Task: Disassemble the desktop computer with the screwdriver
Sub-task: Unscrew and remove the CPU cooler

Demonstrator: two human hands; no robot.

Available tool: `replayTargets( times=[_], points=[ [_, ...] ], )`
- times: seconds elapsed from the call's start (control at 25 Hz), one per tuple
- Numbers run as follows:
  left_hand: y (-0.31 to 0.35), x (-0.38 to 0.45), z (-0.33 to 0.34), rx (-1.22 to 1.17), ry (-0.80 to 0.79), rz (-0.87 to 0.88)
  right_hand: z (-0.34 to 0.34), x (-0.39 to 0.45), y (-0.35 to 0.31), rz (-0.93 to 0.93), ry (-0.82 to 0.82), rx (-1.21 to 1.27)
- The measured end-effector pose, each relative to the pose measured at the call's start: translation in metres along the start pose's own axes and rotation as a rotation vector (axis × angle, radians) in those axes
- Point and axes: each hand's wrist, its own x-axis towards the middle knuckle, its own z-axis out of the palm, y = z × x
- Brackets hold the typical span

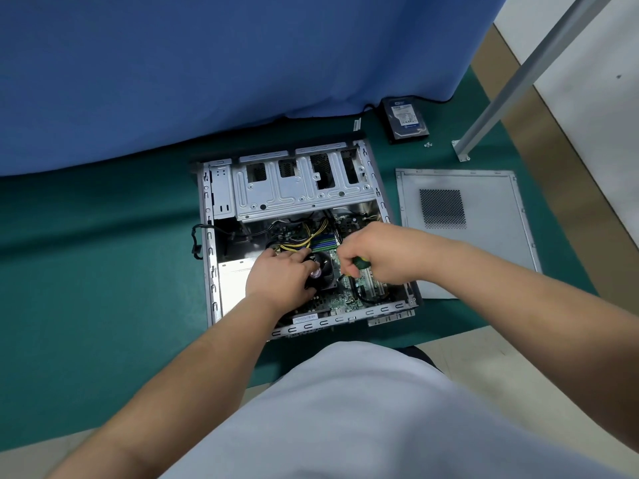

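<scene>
One open desktop computer (304, 236), lying flat on a green mat (103, 271), right below the head camera. Grey metal case with its side off. Inside: a green board full of small parts, a bunch of yellow and black wires (311, 236), a round black fan (323, 267) in the middle, a shiny metal drive cage (301, 188) at the far end.

Two bare hands, both inside the case. Left hand (280, 278) resting on the fan, fingers bent around its edge. Right hand (373, 254) wrapped tight around one screwdriver (359, 262) with a green, yellow and black handle, tip pointing down at the board just beside the fan.

One grey side panel (463, 229) flat on the mat, just to the right of the case, with a dark patch of tiny holes in it. One hard drive (406, 119) farther back, well apart from the case, with a white and blue label; writing on it too small to read. A few small screws (428, 144) near the drive, too tiny to count. A white sticker with print on the near edge of the case, too small to read. One grey metal leg (518, 84) at the right. One blue cloth (207, 63) across the back.
</scene>
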Motion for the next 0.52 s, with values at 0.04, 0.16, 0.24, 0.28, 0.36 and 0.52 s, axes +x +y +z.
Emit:
replayTargets(
  times=[0.04, 0.16, 0.24, 0.28, 0.36, 0.52],
  points=[
    [0.000, 0.000, 0.000, 0.004, 0.001, 0.000, -0.001, 0.001, -0.005, -0.016, -0.008, -0.007],
    [0.000, 0.000, -0.001, 0.001, 0.006, -0.008, 0.003, 0.004, -0.016, 0.094, 0.129, -0.192],
    [0.000, -0.001, -0.001, 0.004, 0.011, -0.007, 0.006, 0.006, -0.022, 0.276, 0.297, -0.426],
    [0.000, -0.002, -0.001, 0.007, 0.012, -0.006, 0.007, 0.007, -0.024, 0.293, 0.342, -0.517],
    [0.000, -0.002, -0.002, 0.005, 0.010, -0.009, 0.005, 0.008, -0.022, 0.151, 0.300, -0.584],
    [0.001, -0.002, -0.002, -0.007, 0.005, -0.008, -0.013, -0.001, -0.016, -0.123, 0.092, -0.481]
  ],
)
